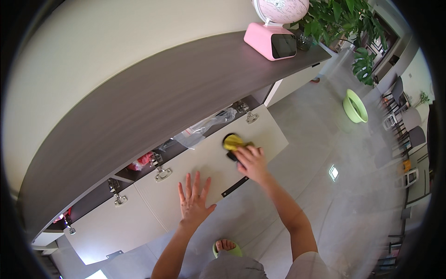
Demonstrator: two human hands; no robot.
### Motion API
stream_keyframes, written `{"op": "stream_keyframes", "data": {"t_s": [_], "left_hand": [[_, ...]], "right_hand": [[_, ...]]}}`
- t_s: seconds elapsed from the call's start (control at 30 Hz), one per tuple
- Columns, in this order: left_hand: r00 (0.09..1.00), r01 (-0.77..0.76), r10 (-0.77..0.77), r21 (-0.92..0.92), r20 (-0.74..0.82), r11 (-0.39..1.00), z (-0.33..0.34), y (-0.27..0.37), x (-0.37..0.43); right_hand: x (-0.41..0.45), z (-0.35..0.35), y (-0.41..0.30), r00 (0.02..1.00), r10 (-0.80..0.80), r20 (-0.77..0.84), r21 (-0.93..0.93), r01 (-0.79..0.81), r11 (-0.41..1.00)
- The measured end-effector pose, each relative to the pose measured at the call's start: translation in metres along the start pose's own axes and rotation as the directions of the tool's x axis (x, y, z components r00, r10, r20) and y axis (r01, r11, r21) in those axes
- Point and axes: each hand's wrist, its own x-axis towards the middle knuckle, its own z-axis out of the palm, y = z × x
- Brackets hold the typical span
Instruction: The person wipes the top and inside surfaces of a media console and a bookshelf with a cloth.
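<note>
Spread flat, my left hand [195, 206] lies over the inner face of a folded-down cream cabinet door [209, 167] and appears to rest on it. My right hand [253, 163] grips a yellow and black cloth [233, 142] against the same door, farther right. The cloth is slightly blurred, and my fingers cover part of it. Metal hinges [163, 173] join the door to the cabinet along its upper edge. A dark handle strip [235, 187] is fixed at the lower edge, between my two hands.
Clear plastic bags [205, 129] and a red bag [141, 161] lie inside the cabinet. A second door [111, 219] hangs folded down at left. On the dark top [156, 80] stands a pink globe base [270, 42], beside a leafy plant [334, 17]. A green basin [354, 106] sits on the floor.
</note>
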Motion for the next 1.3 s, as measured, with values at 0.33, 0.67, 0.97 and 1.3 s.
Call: {"op": "stream_keyframes", "data": {"t_s": [0.33,0.67,0.97,1.3], "left_hand": [[0.999,-0.040,0.040,-0.006,0.014,0.999,0.010,0.014,0.025],[0.999,0.004,-0.004,0.006,0.038,1.000,0.011,0.011,0.026],[0.997,-0.070,0.070,-0.020,0.013,0.997,0.011,0.010,0.028],[0.997,-0.073,0.072,-0.009,-0.019,0.997,0.019,0.006,0.025]], "right_hand": [[0.106,0.029,0.112,0.938,0.231,-0.258,-0.185,-0.282,0.941],[0.164,0.084,0.143,0.874,0.347,0.340,-0.360,-0.220,0.907],[0.166,0.047,0.139,0.597,0.604,0.527,-0.549,-0.304,0.779],[0.053,-0.033,0.153,0.383,0.724,0.574,-0.643,-0.337,0.688]]}}
